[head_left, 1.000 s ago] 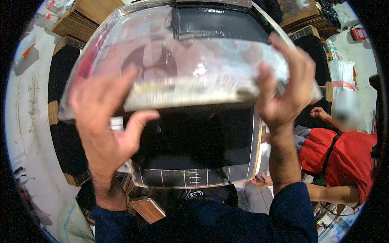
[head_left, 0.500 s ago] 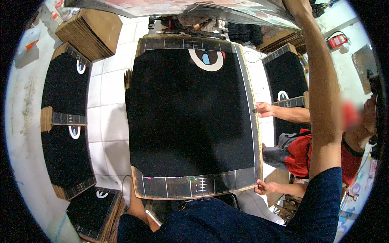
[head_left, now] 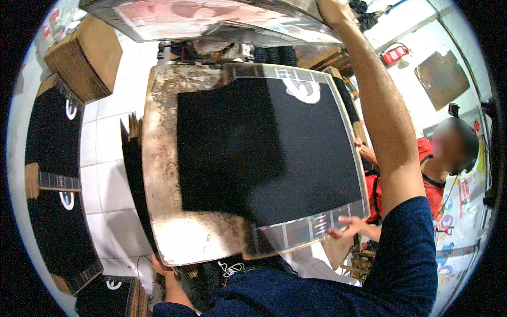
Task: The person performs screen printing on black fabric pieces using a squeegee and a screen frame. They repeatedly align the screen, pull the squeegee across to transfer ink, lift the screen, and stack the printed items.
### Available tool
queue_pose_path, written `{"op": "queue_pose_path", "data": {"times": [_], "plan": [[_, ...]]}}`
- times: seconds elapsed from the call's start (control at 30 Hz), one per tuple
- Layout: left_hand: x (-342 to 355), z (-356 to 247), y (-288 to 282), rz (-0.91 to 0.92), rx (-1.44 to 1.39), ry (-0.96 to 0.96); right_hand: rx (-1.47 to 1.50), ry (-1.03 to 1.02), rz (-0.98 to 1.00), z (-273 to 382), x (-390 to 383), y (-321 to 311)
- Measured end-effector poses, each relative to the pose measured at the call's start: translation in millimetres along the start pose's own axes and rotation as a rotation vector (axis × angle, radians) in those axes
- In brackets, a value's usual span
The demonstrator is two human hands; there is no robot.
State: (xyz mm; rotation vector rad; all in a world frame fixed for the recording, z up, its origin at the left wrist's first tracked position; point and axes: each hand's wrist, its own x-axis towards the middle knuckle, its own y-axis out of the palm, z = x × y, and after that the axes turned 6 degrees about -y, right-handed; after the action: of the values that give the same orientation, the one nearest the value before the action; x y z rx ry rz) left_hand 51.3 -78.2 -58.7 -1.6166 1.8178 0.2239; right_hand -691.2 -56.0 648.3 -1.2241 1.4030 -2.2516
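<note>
My right arm reaches far up, and my right hand is closed on the edge of a raised, framed screen, its fingers partly cut off at the picture's top. Below, a board with black fabric lies skewed across a stained, worn tabletop. The fabric bears a white ring-shaped print near its far right corner. Low on the left, my left hand is beside the tabletop's near left corner; its fingers are too small and partly hidden to read. A co-worker's hand is over the board's near right corner, another at its right edge.
A stack of brown boards stands far left. More printed black fabric pieces on boards line the left side. At the right are a co-worker in red and a red fire extinguisher.
The fabric-covered board has shifted right, baring the tabletop's left part. The co-worker's near hand has moved from the board's edge to over its corner. My right hand stays at the screen; the view has turned.
</note>
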Motion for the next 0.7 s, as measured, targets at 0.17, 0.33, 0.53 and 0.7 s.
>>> {"op": "queue_pose_path", "data": {"times": [0.17,0.33,0.53,0.7], "plan": [[15,-110,-18,-0.664,0.646,0.559,-0.074,-0.010,0.012,-5,9,-6],[-19,-291,-142,-0.745,0.907,0.260,-0.095,0.028,-0.048,-5,15,-6],[-119,-422,-418,-0.852,0.766,0.537,-0.133,-0.021,-0.018,-5,20,-10],[-225,-487,-573,-0.464,0.350,0.390,-0.031,0.108,-0.001,3,14,-14]]}}
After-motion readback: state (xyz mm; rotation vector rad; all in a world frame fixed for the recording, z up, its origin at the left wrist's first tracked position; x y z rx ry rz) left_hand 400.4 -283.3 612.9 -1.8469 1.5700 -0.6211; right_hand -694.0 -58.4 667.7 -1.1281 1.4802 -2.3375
